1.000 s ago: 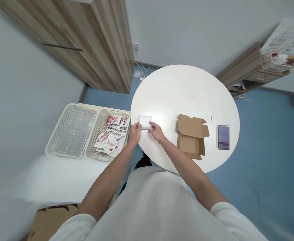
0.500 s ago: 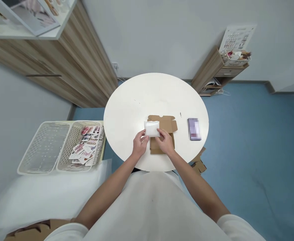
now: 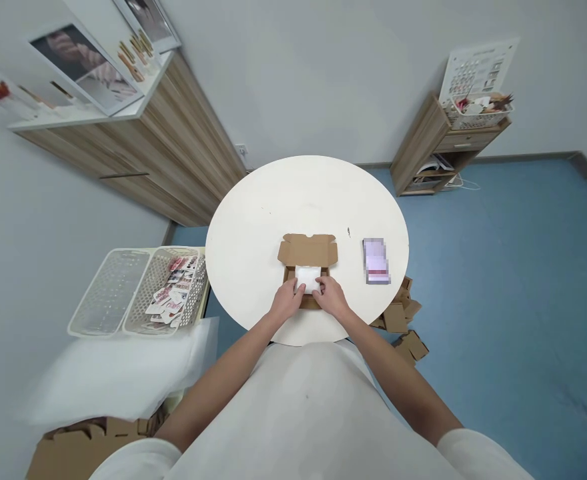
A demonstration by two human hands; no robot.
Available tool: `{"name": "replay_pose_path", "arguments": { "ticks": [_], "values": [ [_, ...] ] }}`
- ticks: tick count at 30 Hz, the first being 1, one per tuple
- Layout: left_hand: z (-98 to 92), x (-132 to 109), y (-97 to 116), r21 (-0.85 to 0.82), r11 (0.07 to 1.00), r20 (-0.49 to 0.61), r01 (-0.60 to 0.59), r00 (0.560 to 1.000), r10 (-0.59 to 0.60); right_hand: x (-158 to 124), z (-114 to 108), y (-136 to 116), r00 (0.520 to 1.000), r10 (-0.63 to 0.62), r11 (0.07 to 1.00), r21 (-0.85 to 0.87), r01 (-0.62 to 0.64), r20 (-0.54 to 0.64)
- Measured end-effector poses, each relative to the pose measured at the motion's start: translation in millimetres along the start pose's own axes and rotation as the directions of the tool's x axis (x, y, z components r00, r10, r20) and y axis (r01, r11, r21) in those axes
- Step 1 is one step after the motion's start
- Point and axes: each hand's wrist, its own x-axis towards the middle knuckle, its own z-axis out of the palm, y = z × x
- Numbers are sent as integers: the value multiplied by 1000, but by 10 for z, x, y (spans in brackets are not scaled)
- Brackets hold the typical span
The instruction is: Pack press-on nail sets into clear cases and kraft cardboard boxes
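Note:
A white wrapped packet (image 3: 308, 277) lies over the opening of a small brown cardboard box (image 3: 307, 251), whose lid stands folded back away from me. My left hand (image 3: 287, 298) grips the packet's left edge, thumb on top. On the opposite edge, my right hand (image 3: 331, 296) is closed with fingers and thumb pinching the packet. Both wrists rest near the front of the round white table (image 3: 243, 267). How deep the packet sits in the box is partly hidden by my hands.
A phone-like purple device (image 3: 376, 260) lies at the table's right, with a tiny dark object (image 3: 348, 232) nearby. Baskets stand left, one holding printed cards (image 3: 171, 293). Flattened cardboard (image 3: 398, 313) lies on the floor at right. A wooden cabinet (image 3: 173, 147) stands behind left.
Both hands have brought the white packet down and toward me, from above the cardboard to the box opening. The box now sits square in front of me. The head view has shifted.

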Motion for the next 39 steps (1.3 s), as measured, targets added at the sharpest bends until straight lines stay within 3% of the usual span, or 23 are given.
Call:
{"name": "replay_pose_path", "arguments": {
  "ticks": [13,29,34,39],
  "values": [
    [195,152,-100,106,987,97,123,986,-134,99,180,17,987,5,968,-246,36,163],
    [155,157,-92,36,992,106,122,987,-125,50,114,-54,992,-59,953,-289,90,114],
    [73,176,-101,1,999,49,40,998,-40,39,40,-57,988,-79,967,-232,108,131],
    [-119,253,-207,-104,994,-147,-10,989,-6,73,-169,55,988,-146,985,-81,150,54]
  ]
}}
